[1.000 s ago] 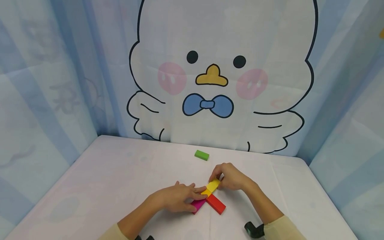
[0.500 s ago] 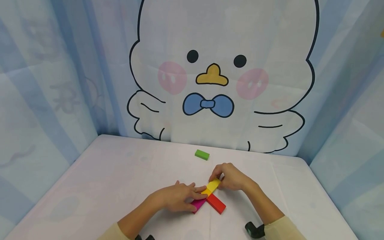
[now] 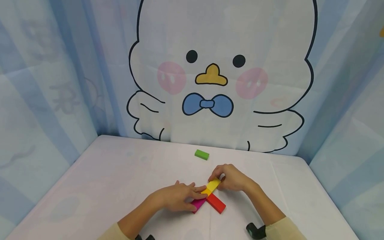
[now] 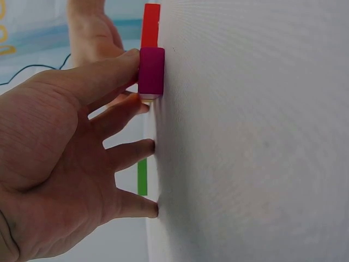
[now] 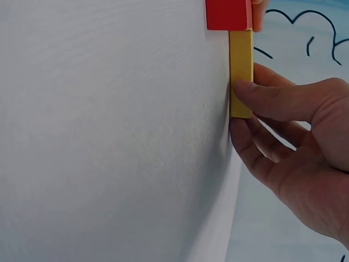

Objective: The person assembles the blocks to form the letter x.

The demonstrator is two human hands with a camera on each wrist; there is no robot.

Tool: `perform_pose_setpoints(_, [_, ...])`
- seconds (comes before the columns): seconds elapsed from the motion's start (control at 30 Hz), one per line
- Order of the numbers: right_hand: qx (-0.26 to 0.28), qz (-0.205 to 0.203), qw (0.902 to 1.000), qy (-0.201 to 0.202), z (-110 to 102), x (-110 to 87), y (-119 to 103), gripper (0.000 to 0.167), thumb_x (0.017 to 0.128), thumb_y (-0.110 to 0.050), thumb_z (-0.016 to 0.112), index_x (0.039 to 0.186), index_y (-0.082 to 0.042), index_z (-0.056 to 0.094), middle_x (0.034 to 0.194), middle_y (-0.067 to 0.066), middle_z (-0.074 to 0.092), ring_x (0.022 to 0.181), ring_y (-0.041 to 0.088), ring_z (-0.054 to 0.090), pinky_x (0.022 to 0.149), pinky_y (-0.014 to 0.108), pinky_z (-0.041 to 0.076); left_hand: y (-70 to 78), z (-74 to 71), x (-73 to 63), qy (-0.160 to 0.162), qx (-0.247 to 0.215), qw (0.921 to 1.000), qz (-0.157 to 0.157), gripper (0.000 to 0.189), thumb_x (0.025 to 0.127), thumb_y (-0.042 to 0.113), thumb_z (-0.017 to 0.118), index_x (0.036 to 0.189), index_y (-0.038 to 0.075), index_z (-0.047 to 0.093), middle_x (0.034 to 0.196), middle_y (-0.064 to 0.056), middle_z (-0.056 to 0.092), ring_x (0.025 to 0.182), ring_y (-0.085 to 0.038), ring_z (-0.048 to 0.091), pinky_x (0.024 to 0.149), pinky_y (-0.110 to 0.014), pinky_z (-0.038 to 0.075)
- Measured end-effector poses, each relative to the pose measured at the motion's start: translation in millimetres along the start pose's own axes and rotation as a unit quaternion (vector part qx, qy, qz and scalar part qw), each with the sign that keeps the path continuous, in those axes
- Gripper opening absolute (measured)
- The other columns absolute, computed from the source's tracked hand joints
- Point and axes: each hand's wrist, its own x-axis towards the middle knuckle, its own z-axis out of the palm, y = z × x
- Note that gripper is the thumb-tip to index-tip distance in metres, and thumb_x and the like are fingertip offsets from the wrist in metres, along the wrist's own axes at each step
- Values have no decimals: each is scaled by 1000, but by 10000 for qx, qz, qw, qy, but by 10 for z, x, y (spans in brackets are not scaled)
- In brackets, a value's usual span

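Several coloured wooden blocks meet in a cross-like shape on the white table. My left hand [image 3: 176, 197] lies over the left side, its fingers spread and fairly straight. Its thumb touches the magenta block [image 4: 151, 71]; two fingertips rest on an orange-yellow block [image 3: 207, 192], partly hidden beneath them. With thumb and fingertips my right hand [image 3: 233, 178] pinches the far end of a yellow block [image 5: 241, 65], which lies in line with the orange-yellow one. A red block [image 3: 216, 203] points toward the near right, touching the others at the centre; no hand holds it.
A green block [image 3: 202, 154] lies alone near the back of the white table [image 3: 120, 173]. Behind it hangs a curtain [image 3: 207, 130] with a cartoon bird. Dark wrist-worn devices [image 3: 255, 231] show below the forearms.
Almost nothing differs. My right hand has shifted very slightly; the left hand and the blocks stay in place.
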Motion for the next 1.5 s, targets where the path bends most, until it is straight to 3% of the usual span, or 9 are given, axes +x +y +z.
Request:
perform_pose_setpoints(0.7, [167, 200, 9986, 451, 14, -199, 27, 43, 88, -5, 81, 129, -17, 73, 127, 1, 67, 111, 23, 64, 92, 35, 61, 11, -5, 30, -75, 10, 9999, 126, 55, 98, 38, 72, 150, 46, 53, 163, 21, 40, 154, -29, 39, 116, -77, 28])
perform_pose_setpoints(0.9, [102, -75, 9963, 853, 16, -331, -19, 37, 92, -8, 77, 128, -15, 72, 132, 2, 65, 115, 26, 64, 94, 43, 61, 3, 0, 25, -40, 101, 9998, 138, 55, 99, 38, 70, 150, 47, 52, 164, 21, 39, 154, -28, 39, 116, -76, 29])
perform_pose_setpoints(1.07, [-60, 35, 9947, 1030, 21, -427, -82, 34, 94, -11, 76, 126, -20, 75, 133, -1, 66, 121, 25, 64, 96, 45, 60, 6, -5, 6, -18, 183, 9998, 84, 53, 100, 37, 68, 150, 47, 52, 164, 22, 39, 154, -28, 39, 116, -75, 29])
perform_pose_setpoints(1.3, [-130, 133, 9962, 851, 33, -550, -133, 30, 96, -13, 74, 124, -23, 76, 134, -3, 68, 128, 29, 63, 105, 57, 53, 11, -14, -21, -16, 148, 9999, 87, 53, 101, 35, 68, 150, 47, 52, 164, 21, 38, 155, -28, 38, 117, -75, 29])
perform_pose_setpoints(1.5, [-184, 182, 9991, 321, 79, -634, -155, 33, 97, -16, 73, 129, -25, 75, 147, -5, 62, 140, 29, 55, 112, 60, 47, -15, -9, -22, -34, 100, 9998, 159, 53, 102, 33, 67, 151, 46, 51, 165, 20, 37, 155, -28, 38, 117, -75, 29])
